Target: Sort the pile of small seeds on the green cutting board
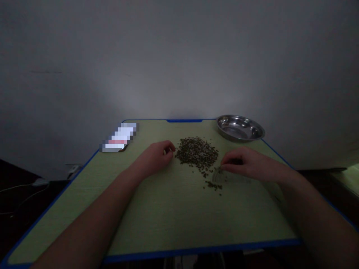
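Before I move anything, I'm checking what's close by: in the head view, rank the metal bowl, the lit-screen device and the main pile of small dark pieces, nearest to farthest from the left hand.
From the left hand:
1. Main pile: just right of its fingertips.
2. Lit-screen device: left, near the table's edge.
3. Metal bowl: far right corner.

No readable text.
No lettering, label, brand, number or sign can be made out; the lit screen of the phone at the far left of the table is broken into coarse blocks of white, grey and pink, so whatever it displays cannot be read.
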Demonstrator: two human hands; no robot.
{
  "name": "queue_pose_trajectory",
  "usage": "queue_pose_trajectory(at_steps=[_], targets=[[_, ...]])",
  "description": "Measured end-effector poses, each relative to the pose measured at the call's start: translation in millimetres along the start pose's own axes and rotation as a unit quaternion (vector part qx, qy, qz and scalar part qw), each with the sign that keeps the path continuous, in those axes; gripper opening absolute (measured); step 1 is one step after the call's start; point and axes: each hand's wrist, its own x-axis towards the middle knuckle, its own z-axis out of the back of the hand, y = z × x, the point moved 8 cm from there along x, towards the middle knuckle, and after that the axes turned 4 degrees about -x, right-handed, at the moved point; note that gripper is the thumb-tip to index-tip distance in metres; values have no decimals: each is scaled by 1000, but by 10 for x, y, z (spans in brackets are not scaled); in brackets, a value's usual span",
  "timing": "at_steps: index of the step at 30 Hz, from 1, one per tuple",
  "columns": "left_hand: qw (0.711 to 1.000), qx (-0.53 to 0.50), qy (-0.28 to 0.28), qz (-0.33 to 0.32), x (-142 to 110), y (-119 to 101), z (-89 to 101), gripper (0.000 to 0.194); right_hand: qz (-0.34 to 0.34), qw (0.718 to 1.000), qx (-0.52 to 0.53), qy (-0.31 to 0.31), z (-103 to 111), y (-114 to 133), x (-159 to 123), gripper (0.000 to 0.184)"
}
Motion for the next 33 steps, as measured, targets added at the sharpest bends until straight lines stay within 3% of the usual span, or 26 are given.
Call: queue_pose_trajectory(at_steps=[33], targets=[[1000,12,9,-1,-17,-53,3,25,2,1000,7,-4,-69,73,47,23]])
